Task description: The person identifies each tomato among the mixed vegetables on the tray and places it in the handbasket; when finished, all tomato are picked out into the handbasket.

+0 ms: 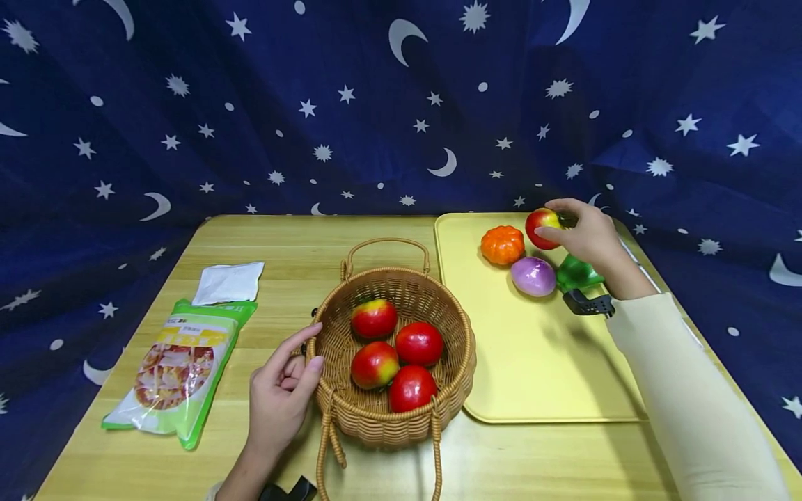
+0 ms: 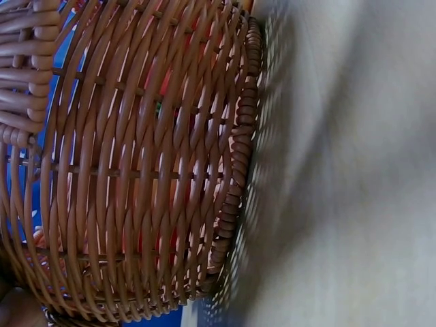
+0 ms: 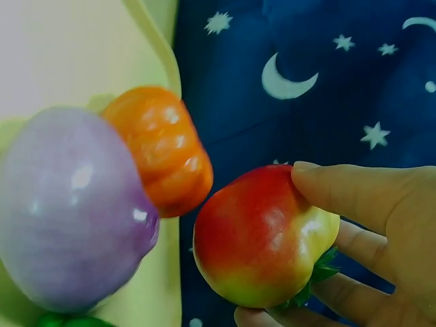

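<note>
My right hand (image 1: pixel 585 233) holds a red-and-yellow tomato (image 3: pixel 255 238) with green leaves at its stem, thumb and fingers around it, above the far part of the yellow tray (image 1: pixel 532 376). Near it on the tray lie an orange pumpkin (image 1: pixel 502 245), a purple onion-like vegetable (image 1: pixel 533 276) and a green pepper-like vegetable (image 1: pixel 573 273), partly hidden. At the left rim of the wicker basket (image 1: pixel 466 376), my left hand (image 1: pixel 278 396) grips with thumb and index finger over the edge. Several similar tomatoes (image 1: pixel 374 319) are inside the basket; in the left wrist view, they show through its weave.
To the left, a green-and-white food packet (image 1: pixel 178 369) lies beside a small white packet (image 1: pixel 228 283) on the wooden table (image 1: pixel 301 243). The basket's handles stick out at front and back. A dark blue curtain (image 1: pixel 363 83) with stars and moons hangs behind.
</note>
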Action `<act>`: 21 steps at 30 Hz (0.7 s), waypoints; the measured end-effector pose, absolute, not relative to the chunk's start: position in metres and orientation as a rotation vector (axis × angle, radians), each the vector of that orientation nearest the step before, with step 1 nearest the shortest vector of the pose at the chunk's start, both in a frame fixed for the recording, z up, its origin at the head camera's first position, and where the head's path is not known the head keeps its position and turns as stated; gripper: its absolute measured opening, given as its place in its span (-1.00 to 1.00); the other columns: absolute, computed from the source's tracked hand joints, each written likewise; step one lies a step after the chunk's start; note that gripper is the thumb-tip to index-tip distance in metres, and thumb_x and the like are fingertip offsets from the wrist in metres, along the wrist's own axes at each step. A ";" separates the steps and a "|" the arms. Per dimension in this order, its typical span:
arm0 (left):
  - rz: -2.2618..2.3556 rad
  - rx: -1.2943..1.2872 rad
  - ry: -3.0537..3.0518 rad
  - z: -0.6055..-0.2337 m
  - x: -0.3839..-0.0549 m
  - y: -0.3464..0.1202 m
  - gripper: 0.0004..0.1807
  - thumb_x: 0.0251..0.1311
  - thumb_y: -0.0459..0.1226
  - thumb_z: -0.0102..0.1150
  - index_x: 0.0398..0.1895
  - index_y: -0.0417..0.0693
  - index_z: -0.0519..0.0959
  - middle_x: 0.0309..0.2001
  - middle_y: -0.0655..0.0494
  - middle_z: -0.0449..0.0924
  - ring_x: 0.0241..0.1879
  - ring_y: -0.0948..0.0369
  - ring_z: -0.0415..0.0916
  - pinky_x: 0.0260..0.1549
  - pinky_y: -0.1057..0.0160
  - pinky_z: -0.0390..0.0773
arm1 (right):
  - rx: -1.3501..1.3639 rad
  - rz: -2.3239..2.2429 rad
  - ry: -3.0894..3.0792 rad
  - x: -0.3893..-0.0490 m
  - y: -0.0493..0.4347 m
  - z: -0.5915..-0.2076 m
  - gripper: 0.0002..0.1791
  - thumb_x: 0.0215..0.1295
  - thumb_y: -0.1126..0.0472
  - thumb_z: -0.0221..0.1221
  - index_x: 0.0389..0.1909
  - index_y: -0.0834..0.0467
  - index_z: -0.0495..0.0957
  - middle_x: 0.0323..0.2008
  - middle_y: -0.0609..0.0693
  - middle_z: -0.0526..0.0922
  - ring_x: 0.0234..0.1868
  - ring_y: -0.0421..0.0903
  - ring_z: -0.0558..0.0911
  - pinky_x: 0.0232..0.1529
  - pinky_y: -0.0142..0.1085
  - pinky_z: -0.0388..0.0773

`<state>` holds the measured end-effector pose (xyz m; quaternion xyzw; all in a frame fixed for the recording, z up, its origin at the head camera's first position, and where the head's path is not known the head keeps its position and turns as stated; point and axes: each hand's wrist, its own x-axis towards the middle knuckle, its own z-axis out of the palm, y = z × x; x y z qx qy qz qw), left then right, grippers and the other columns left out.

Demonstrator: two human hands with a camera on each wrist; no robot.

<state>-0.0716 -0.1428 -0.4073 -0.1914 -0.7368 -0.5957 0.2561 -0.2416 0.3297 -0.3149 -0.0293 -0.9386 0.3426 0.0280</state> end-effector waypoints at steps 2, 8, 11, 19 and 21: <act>-1.616 -0.519 -2.001 -0.407 -0.072 -0.143 -0.47 0.09 -0.71 0.22 0.19 -0.36 0.58 -0.71 0.23 0.06 -0.70 0.42 -0.01 -0.76 0.43 0.05 | -0.090 1.087 -2.891 -0.237 0.326 -0.312 -0.29 0.35 -0.07 0.33 0.42 0.15 0.40 0.31 0.28 0.44 0.24 0.26 0.41 0.24 0.15 0.38; -1.615 -0.513 -2.004 -0.408 -0.071 -0.143 -0.46 0.08 -0.71 0.22 0.19 -0.35 0.58 -0.71 0.23 0.05 -0.70 0.41 -0.01 -0.76 0.41 0.06 | -0.079 1.142 -2.896 -0.223 0.314 -0.304 -0.23 0.33 -0.17 0.32 0.46 0.06 0.37 0.38 0.23 0.40 0.32 0.28 0.39 0.30 0.25 0.32; -1.612 -0.510 -2.008 -0.408 -0.071 -0.143 -0.46 0.09 -0.71 0.23 0.19 -0.35 0.58 -0.71 0.23 0.05 -0.70 0.41 -0.01 -0.75 0.41 0.06 | -0.055 1.168 -2.879 -0.217 0.307 -0.301 -0.25 0.32 -0.15 0.34 0.44 0.05 0.39 0.40 0.21 0.39 0.36 0.29 0.38 0.31 0.27 0.30; -1.605 -0.514 -2.011 -0.407 -0.071 -0.142 -0.46 0.09 -0.71 0.22 0.19 -0.35 0.58 -0.71 0.23 0.04 -0.70 0.40 -0.02 -0.75 0.41 0.06 | 0.079 1.279 -2.837 -0.198 0.288 -0.295 -0.28 0.26 -0.12 0.40 0.40 -0.02 0.45 0.41 0.08 0.40 0.40 0.25 0.39 0.31 0.23 0.33; -1.605 -0.515 -2.010 -0.407 -0.071 -0.142 -0.46 0.09 -0.71 0.22 0.19 -0.35 0.58 -0.71 0.23 0.04 -0.70 0.40 -0.02 -0.75 0.41 0.06 | 0.109 1.285 -2.831 -0.195 0.283 -0.293 -0.29 0.25 -0.12 0.41 0.39 -0.04 0.46 0.40 0.06 0.41 0.39 0.25 0.39 0.32 0.24 0.30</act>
